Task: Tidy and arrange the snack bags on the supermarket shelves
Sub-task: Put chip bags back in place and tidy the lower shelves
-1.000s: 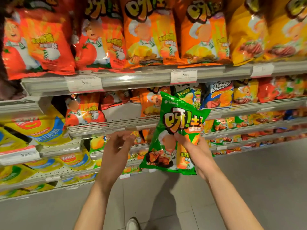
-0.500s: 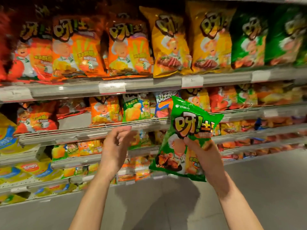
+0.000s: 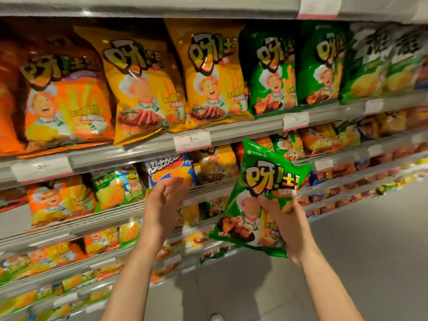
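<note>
Green snack bag gripped by right hand | left hand relaxed, empty | both before shelf edge

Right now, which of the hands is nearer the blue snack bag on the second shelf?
Left. The left hand hovers open just below the blue snack bag; the right hand grips a green snack bag farther right.

Green snack bag: glossy plastic film, crinkled, w/ bright highlights. Yellow bags on top shelf: same shiny film. Shelf edge: smooth grey rail, semi-gloss, looks like metal or plastic. Price tags: matt white paper. Floor: smooth, dull grey.
</note>
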{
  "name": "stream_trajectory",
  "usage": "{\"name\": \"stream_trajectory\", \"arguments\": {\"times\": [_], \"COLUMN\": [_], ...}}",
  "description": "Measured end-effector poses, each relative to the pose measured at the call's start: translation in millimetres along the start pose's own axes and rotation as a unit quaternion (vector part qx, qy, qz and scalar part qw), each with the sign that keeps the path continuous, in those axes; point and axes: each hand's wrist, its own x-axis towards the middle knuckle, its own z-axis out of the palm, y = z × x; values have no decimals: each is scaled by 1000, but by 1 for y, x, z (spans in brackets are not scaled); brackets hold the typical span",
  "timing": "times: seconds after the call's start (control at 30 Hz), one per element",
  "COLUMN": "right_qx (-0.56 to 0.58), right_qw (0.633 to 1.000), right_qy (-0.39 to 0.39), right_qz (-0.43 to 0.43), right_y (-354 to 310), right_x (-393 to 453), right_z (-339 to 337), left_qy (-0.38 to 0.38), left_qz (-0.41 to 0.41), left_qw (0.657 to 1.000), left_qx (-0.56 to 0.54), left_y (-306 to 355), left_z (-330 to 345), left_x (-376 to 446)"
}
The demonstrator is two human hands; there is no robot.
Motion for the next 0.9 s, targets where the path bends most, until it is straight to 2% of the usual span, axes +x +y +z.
{"name": "stream_trajectory", "arguments": {"times": [0.33, 0.43, 0.53, 0.63, 0.9], "right_qx": [4, 3, -3, -17, -69], "right_qw": [1000, 1000, 999, 998, 989], "right_qy": [13, 2, -18, -18, -116], "right_qz": [19, 23, 37, 51, 63], "right_y": [2, 8, 16, 24, 22], "right_x": [72, 87, 107, 133, 204], "right_z": [-92, -117, -145, -177, -263], "left_qy": [-26, -12, 10, 37, 122], "left_qz": [-24, -25, -6, -30, -18], "left_qw": [999, 1000, 999, 998, 990], "left_qx": [12, 8, 51, 42, 70], "left_y": [-35, -38, -43, -53, -68], "left_z": [107, 134, 160, 195, 292], "left_x": [53, 60, 60, 59, 42]}}
